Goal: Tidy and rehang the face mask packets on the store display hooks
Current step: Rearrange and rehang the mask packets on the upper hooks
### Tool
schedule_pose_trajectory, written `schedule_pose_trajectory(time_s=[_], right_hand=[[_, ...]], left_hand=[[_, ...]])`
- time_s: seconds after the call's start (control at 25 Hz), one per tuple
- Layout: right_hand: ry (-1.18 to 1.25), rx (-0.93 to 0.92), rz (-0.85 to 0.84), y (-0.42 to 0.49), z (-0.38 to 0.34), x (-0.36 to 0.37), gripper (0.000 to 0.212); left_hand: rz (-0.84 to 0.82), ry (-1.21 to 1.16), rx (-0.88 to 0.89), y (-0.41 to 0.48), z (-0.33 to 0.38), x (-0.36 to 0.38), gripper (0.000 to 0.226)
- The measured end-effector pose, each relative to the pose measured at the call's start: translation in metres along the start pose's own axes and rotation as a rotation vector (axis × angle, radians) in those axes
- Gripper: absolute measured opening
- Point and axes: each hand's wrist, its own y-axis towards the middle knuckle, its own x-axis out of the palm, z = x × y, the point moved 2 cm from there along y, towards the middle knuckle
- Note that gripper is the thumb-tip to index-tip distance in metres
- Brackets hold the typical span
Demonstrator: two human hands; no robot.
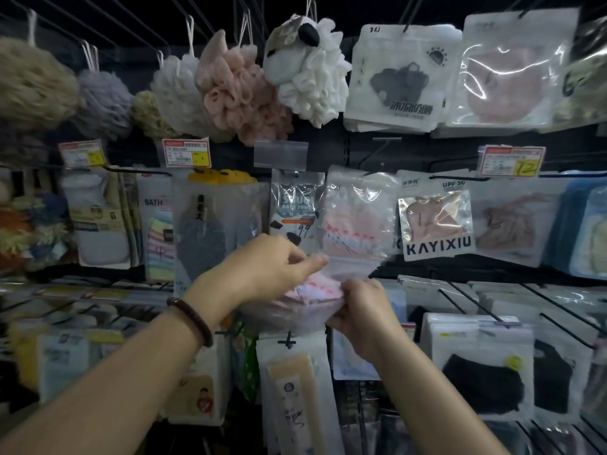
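Hands: 2 (left hand (276, 261), right hand (361, 310)). Bracelet (193, 318): 1. Held packet (305, 300): 1. Poufs (239, 93), top row: 6. Printed price tags (186, 152): 3; blank tag holder (281, 154): 1. Black-mask packets (483, 385), lower right: 2. Hanging stacks overlap; count not resolved.

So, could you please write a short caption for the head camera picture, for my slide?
The left hand and right hand hold a clear packet of pink face masks before the store display.

I have one view only, head-worn wide-angle camera, facing forward into the display rack (345, 149), close up, rack filling the frame left to right
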Motion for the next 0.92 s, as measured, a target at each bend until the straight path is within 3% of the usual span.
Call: schedule_pose_trajectory(time_s=[0.12, 0.2, 0.28, 0.4, 0.48, 0.56, 0.68, 0.76, 0.92], right_hand=[[-0.064, -0.053, -0.028, -0.018, 0.001, -0.025, 0.018], [-0.066, -0.109, -0.027, -0.024, 0.002, -0.038, 0.017], [-0.095, -0.175, -0.013, -0.026, -0.001, -0.049, 0.025], [-0.134, -0.235, -0.040, -0.025, -0.011, -0.058, 0.018], [-0.096, -0.232, -0.048, -0.021, -0.015, -0.063, 0.018], [0.006, -0.200, -0.040, -0.020, -0.012, -0.069, 0.023], [0.237, -0.181, 0.002, -0.021, 0.001, -0.073, 0.051], [0.336, -0.175, 0.000, -0.025, 0.010, -0.065, 0.044], [0.294, -0.233, 0.079, -0.026, 0.019, -0.054, 0.027]], left_hand=[[0.067, -0.085, -0.096, 0.004, -0.011, 0.007, 0.032], [0.109, -0.119, -0.147, 0.008, -0.009, 0.020, 0.048], [0.119, -0.409, -0.265, 0.012, -0.007, 0.032, 0.053], [0.034, -0.972, -0.385, 0.014, -0.002, 0.049, 0.038], [0.146, -1.088, -0.380, 0.015, 0.003, 0.062, 0.030], [0.366, -1.117, -0.392, 0.018, 0.009, 0.074, 0.026], [0.685, -1.232, -0.448, 0.020, 0.023, 0.088, 0.020], [0.827, -1.387, -0.446, 0.020, 0.037, 0.101, 0.014], [0.720, -1.472, -0.380, 0.010, 0.055, 0.132, 0.043]])
